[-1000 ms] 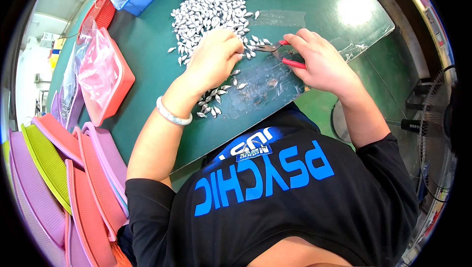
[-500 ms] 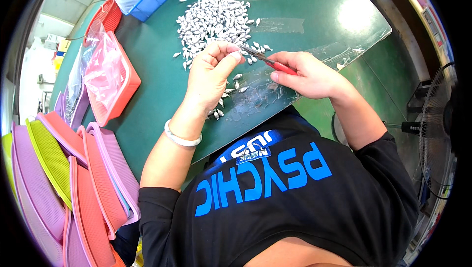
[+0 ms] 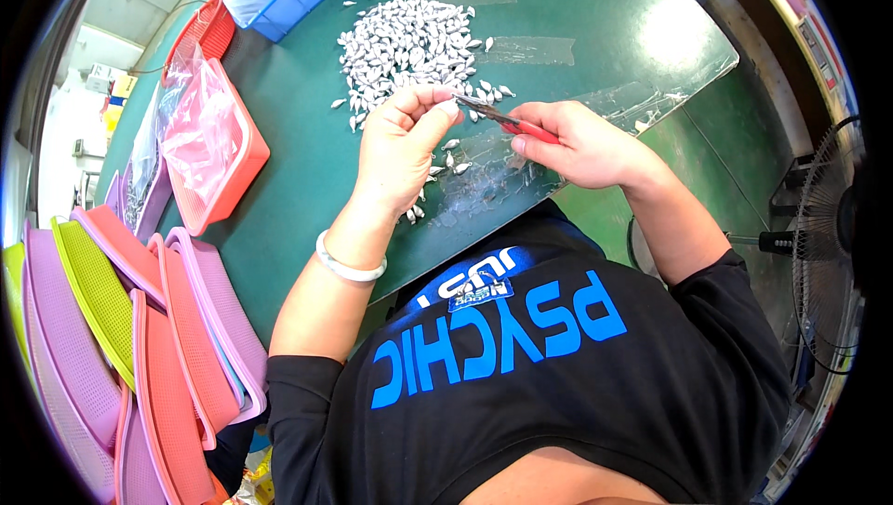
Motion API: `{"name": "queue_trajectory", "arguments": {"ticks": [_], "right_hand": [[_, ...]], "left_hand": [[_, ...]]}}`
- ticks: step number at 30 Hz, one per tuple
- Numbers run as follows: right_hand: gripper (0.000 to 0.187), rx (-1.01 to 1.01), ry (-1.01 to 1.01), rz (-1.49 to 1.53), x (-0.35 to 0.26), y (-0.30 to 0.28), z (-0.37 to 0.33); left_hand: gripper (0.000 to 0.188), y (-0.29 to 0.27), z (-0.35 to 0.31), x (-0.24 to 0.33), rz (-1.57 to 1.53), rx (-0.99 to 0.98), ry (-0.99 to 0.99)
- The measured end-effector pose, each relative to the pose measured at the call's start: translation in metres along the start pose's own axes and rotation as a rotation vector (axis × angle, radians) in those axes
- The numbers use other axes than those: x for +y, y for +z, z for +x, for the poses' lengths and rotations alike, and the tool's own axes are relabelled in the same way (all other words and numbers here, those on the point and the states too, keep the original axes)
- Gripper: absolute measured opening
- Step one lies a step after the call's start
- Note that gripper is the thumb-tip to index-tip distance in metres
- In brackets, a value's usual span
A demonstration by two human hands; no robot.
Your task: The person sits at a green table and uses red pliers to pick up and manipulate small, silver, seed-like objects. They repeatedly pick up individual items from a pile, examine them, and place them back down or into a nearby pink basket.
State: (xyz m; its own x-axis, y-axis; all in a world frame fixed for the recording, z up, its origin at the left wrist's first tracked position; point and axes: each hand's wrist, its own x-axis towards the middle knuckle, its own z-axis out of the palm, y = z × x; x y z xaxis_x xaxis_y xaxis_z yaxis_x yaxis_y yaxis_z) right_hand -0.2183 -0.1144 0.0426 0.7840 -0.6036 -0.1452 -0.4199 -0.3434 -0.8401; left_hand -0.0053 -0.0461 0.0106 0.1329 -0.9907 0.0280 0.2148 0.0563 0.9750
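I am holding the red-handled pliers point(image 3: 538, 131) in the right hand point(image 3: 584, 144), whose fingers are wrapping both grips, with the nose pointing up and left over the worktop point(image 3: 614, 3). The left hand point(image 3: 398, 144) is meeting that nose with thumb and forefinger pinching together; I cannot tell whether a piece is sitting between them, as the fingertips are hiding the spot.

Just beyond the left hand, the pile of grey metal pieces point(image 3: 405, 40) is spreading over the green surface, and a few loose pieces point(image 3: 452, 158) are lying nearer me, beside the left wrist.

I am judging each piece to be hard and rigid, rather heavy for its size, and smooth enough to roll or slip out of a careless pinch. The fat middle is looking like the surest hold for bare fingers, while the narrow ends are suiting the pliers better; those thin tips are probably bending or marking more easily than the body. The pliers are looking stiff and sturdy, and I am favouring a hold well back on the red grips, where the coating should be resisting slip, clear of the pivot.
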Motion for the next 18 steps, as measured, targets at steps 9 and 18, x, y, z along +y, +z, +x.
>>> {"name": "queue_trajectory", "arguments": {"ticks": [9, 18], "right_hand": [[0.022, 0.030, -0.019, -0.051, 0.0018, 0.0030, -0.0010], [0.021, 0.034, -0.063, -0.099, 0.0065, 0.0056, -0.0003]], "left_hand": [[0.012, -0.0002, -0.0008, -0.0053, 0.290, 0.003, 0.097], [0.010, 0.0009, -0.0007, -0.0012, 0.363, -0.022, 0.172]]}}
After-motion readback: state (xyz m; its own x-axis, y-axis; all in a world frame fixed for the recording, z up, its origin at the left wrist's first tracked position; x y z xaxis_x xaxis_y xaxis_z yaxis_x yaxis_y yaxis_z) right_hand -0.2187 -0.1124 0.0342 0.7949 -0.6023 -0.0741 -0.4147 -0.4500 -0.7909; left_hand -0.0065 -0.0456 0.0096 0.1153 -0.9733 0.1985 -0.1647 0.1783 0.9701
